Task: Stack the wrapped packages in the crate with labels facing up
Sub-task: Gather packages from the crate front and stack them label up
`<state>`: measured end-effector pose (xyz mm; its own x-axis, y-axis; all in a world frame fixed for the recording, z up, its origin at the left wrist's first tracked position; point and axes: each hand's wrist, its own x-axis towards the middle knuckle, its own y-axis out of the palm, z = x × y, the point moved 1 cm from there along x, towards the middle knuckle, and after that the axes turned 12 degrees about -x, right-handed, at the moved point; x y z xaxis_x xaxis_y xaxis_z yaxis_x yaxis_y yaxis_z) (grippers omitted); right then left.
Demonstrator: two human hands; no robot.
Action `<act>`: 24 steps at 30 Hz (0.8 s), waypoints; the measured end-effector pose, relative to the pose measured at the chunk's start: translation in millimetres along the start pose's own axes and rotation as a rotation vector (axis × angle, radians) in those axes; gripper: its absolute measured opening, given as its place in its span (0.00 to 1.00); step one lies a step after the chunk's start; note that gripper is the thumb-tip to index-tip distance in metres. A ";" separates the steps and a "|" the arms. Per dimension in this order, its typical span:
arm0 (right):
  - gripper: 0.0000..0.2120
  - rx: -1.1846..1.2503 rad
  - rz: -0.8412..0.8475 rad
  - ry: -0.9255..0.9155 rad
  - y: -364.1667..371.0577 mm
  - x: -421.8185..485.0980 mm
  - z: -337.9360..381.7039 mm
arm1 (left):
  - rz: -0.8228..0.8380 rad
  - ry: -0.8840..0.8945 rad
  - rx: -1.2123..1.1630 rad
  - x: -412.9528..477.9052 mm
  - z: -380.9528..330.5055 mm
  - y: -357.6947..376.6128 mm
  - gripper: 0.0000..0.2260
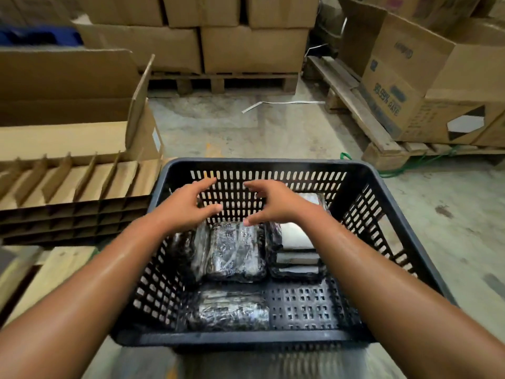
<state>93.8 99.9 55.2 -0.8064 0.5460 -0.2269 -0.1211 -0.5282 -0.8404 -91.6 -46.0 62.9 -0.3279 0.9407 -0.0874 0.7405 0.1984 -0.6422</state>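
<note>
A black perforated plastic crate (393, 203) stands in front of me on the floor. Several packages wrapped in clear film lie inside it. One dark package (236, 250) lies flat in the middle, another (231, 310) lies near the front wall, and a stack with white labels facing up (296, 242) fills the right rear. My left hand (188, 206) and my right hand (276, 201) hover over the crate's far half, fingers spread, holding nothing, just above the middle package.
A stack of cardboard dividers (73, 198) and an open carton (68, 105) lie to the left. Stacked boxes on wooden pallets (254, 47) stand behind and to the right (426, 86). Bare concrete floor (262, 127) lies beyond the crate.
</note>
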 end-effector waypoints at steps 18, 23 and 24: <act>0.58 -0.239 0.338 0.170 122.8 74.2 11.0 | 0.320 -0.165 0.451 1.8 37.7 15.9 0.40; 0.56 -0.331 0.300 0.150 112.6 76.2 21.4 | 0.343 -0.178 0.456 2.8 34.0 15.8 0.41; 0.53 -0.339 0.301 0.131 108.9 74.1 23.0 | 0.355 -0.185 0.455 1.5 32.4 16.0 0.40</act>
<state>7.6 67.9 -41.9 -0.6940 0.4902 -0.5274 0.3203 -0.4458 -0.8358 -99.2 -50.3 27.9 -0.2339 0.8561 -0.4608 0.5116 -0.2947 -0.8071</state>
